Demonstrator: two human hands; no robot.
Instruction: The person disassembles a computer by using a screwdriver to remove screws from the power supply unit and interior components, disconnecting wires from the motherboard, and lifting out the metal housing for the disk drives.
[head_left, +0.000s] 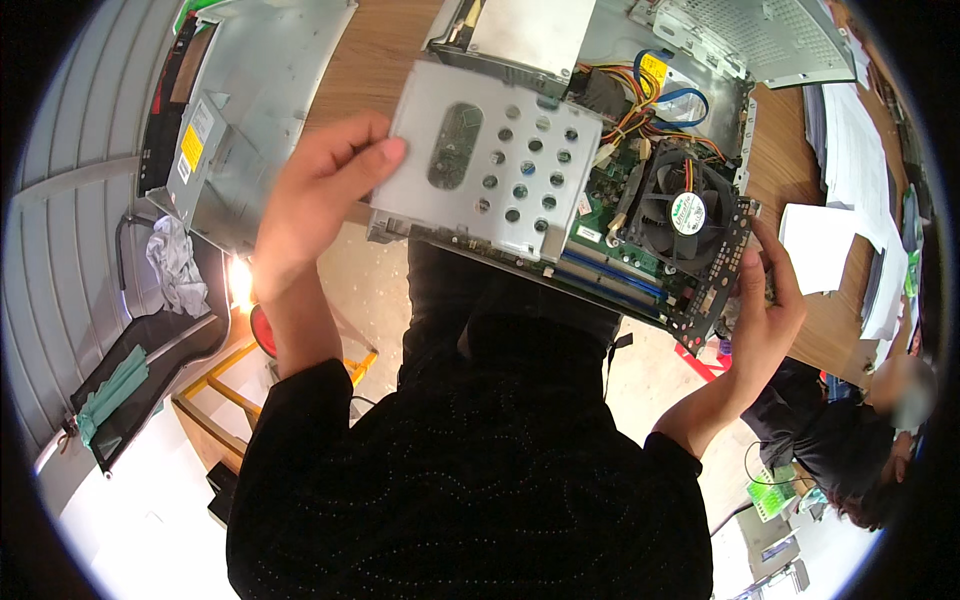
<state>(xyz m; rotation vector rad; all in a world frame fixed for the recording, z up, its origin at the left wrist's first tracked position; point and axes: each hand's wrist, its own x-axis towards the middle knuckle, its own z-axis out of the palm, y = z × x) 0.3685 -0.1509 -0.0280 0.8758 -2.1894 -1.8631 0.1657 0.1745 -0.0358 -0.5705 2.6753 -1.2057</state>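
The left hand point(325, 195) gripped the left edge of a perforated metal plate point(515, 150), thumb on the upper face. The plate lay over the left portion of the open computer case point(612, 40), at the near edge of the worktop point(783, 160); contact between plate and case could not be determined. The right hand point(770, 300) was placed with bent fingers against the right end of the case; its fingertips were partly hidden, and whether it gripped could not be determined. The case concealed the worktop's near edge below it. A strip of bare worktop separated the case from a silver panel point(255, 110) at the left. To the right, a second bare strip extended to the papers point(845, 150) along the right edge. The plate concealed part of the green circuit board point(592, 228); its slot and round holes exposed only fragments. The fan point(690, 215) and bundled cables point(625, 120) remained exposed. A metal box point(530, 35) at the far side was cut off by the upper picture boundary.
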